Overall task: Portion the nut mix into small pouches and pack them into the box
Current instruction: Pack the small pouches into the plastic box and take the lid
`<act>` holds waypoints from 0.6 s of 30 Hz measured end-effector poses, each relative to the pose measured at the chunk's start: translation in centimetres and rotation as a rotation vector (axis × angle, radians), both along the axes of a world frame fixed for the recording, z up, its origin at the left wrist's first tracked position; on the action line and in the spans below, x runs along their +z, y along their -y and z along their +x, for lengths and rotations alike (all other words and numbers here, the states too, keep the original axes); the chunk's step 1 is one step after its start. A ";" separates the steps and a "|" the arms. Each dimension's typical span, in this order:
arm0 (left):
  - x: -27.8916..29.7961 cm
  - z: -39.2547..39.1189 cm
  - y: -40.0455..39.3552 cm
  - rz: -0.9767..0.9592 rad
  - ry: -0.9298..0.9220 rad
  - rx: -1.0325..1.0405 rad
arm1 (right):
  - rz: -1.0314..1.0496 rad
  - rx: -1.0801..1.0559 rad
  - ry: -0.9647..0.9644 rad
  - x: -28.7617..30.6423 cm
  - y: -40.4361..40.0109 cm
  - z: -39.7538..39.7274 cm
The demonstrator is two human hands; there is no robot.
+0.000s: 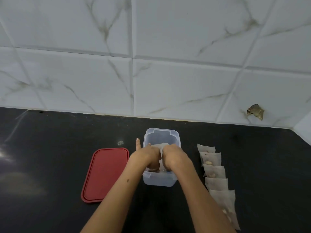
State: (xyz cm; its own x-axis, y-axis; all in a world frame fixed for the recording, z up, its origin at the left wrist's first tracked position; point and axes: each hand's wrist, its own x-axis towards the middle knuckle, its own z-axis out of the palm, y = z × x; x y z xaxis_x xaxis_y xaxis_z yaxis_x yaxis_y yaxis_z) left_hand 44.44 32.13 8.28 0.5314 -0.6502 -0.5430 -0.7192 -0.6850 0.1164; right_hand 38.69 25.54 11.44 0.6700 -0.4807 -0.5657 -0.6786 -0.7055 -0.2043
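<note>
Both your hands reach down into the clear plastic box (160, 179) on the black counter (50, 157). Your left hand (146, 155) and right hand (174, 157) sit side by side, fingers curled around a white pouch (159, 146) inside the box; your left index finger points up outside the rim. The red lid (105, 174) lies flat just left of the box. A row of filled pouches (214, 172) overlaps along the counter to the right.
</note>
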 end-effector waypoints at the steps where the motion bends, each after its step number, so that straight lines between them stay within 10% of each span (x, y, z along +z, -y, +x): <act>1: -0.4 0.1 0.3 0.031 0.023 0.000 | 0.010 -0.008 -0.034 -0.1 -0.1 0.3; 5: -1.3 0.0 0.7 0.062 0.070 0.017 | 0.065 -0.040 -0.122 -0.8 -0.1 0.5; 11: 0.2 -1.6 0.3 -0.499 0.159 0.177 | -0.113 0.052 0.380 -0.1 1.9 -3.1; 15: 1.3 -6.8 1.0 -1.053 -0.085 0.399 | -0.022 -0.103 0.643 2.1 5.6 -10.0; 18: 0.2 -11.8 2.7 -1.117 -0.339 0.503 | 0.031 -0.348 0.704 0.4 8.8 -15.5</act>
State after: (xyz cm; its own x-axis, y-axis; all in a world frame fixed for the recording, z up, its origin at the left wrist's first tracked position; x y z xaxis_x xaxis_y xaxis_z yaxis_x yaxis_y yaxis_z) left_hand 32.66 29.39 8.49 0.7941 -0.6077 0.0116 -0.2303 -0.2832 0.9310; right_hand 23.21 16.69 11.81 0.6893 -0.7200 -0.0801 -0.5632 -0.4630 -0.6844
